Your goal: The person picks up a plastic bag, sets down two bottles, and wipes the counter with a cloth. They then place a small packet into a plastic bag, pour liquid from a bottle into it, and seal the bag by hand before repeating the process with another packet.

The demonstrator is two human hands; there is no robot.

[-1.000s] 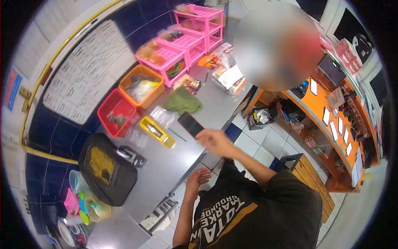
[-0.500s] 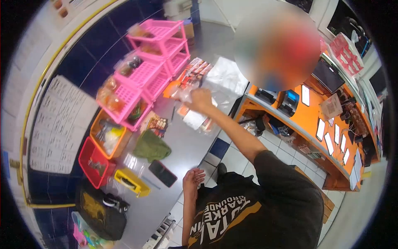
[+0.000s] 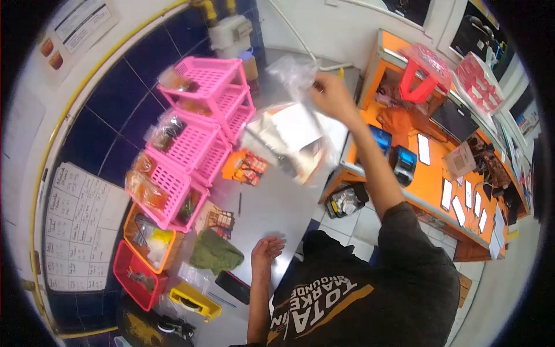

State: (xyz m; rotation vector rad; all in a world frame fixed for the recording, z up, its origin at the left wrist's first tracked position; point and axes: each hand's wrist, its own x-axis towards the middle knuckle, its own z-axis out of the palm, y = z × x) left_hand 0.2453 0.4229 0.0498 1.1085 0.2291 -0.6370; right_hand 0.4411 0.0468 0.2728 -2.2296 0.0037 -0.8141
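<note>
My right hand (image 3: 336, 99) is closed on the gathered top of a clear plastic bag (image 3: 292, 72), lifted at the far end of the metal table. White paper and flat packets (image 3: 295, 128) show through the bag's lower part. Orange printed sachets (image 3: 245, 166) lie on the table just below it. Close to the table's near edge, my left hand (image 3: 267, 250) hangs with loosely bent fingers and nothing in it. Nearest to that hand are a dark phone (image 3: 233, 287) and a folded green cloth (image 3: 215, 252).
Pink stacked baskets (image 3: 193, 141) with bagged food stand along the tiled wall. Below them sit an orange bin (image 3: 163, 263), a red bin (image 3: 122, 272) and a yellow tape dispenser (image 3: 202, 306). To the right is an orange counter (image 3: 428, 179) with card terminals and several white phones.
My right hand has risen and moved away from the table surface, lifting the clear bag with the papers. The orange sachets stay on the table. My left hand remains near the table edge.
</note>
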